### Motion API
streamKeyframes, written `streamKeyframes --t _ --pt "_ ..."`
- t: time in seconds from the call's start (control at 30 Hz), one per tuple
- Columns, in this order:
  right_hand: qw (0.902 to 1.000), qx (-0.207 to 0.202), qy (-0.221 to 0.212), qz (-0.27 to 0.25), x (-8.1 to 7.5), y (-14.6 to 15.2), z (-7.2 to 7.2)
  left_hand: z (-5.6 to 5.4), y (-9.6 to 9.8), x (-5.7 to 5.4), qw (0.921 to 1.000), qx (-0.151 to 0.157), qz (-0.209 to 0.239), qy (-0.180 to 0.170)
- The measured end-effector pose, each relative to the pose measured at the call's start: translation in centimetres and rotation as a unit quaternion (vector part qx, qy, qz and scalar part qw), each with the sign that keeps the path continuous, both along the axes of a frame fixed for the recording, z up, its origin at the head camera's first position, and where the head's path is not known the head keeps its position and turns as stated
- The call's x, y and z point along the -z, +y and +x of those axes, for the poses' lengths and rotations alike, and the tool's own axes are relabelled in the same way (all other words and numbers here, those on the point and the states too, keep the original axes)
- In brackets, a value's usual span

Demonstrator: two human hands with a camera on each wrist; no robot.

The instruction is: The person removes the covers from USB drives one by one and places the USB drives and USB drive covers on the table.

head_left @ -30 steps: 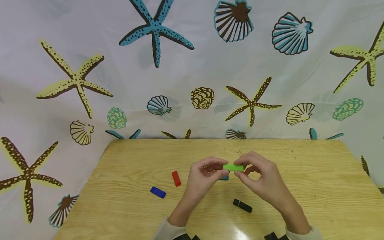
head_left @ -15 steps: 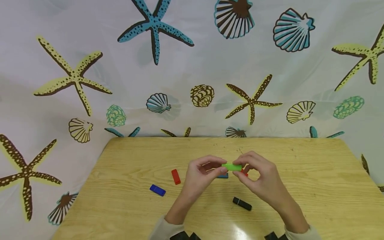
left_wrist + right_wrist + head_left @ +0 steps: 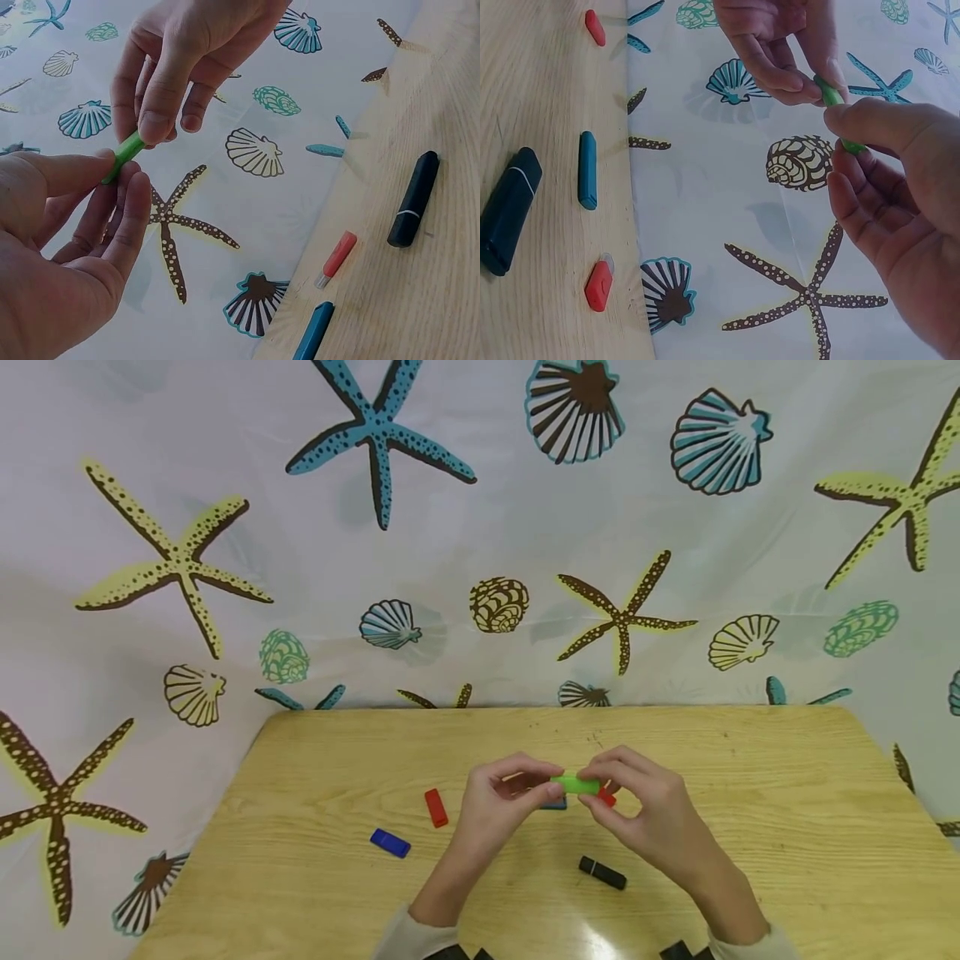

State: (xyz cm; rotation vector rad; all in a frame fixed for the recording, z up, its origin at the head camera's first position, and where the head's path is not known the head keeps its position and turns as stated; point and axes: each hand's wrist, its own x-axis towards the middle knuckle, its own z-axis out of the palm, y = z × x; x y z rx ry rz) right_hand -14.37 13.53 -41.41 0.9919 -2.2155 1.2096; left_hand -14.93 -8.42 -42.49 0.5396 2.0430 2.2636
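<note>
Both hands on one part: green stick (image 3: 575, 785), USB-drive-like, held up off the table (image 3: 300, 902), lying roughly level between them. Left hand (image 3: 489, 803) has its end pinched between thumb and fingers; right hand (image 3: 662, 814) clamps the other end the same way. Only the middle shows, so can't tell if there's a seam or a cap.

Main risk, I'd say: slip. It's small, the surface looks smooth, and each side has just fingertip contact. If one side lets go first, the stick could swing out of the other pinch. If the hands pull against each other and something gives suddenly, they'd jerk apart and fling a piece. Bending is another: one wrist tilting against the other would load the middle sideways.

Drop zone isn't great. Teal stick (image 3: 553, 804) and the red stick with a pale, shiny end (image 3: 598, 285) sit close by on the table, partly hidden behind the hands from head height. A dropped part could knock either one. Black stick with the white band (image 3: 602, 872) lies nearer the person, between the forearms; a lowered right forearm might brush it. Plain red stick (image 3: 436, 808) and blue stick (image 3: 390, 843) are off to the left, lower risk.
</note>
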Motion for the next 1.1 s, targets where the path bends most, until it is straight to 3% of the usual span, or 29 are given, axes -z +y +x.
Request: streamKeyframes --t 0.2,0.57,0.93,1.1 --pt "0.9999 0.004 0.013 0.006 -0.03 0.30 0.14 0.02 0.09 -0.08 0.9999 0.004 -0.010 -0.007" --pt "1.0000 -0.002 0.006 0.000 -0.44 0.84 0.61 -0.04 -0.09 -0.10 0.9967 0.041 -0.025 0.066" --pt "0.9999 -0.011 -0.005 -0.008 -0.57 0.87 0.78 0.15 -0.30 -0.13 0.9925 0.032 -0.045 0.109" --pt "0.9998 -0.016 -0.006 -0.006 -0.66 0.94 0.85 0.06 -0.43 -0.27 0.9921 0.034 -0.049 0.110"
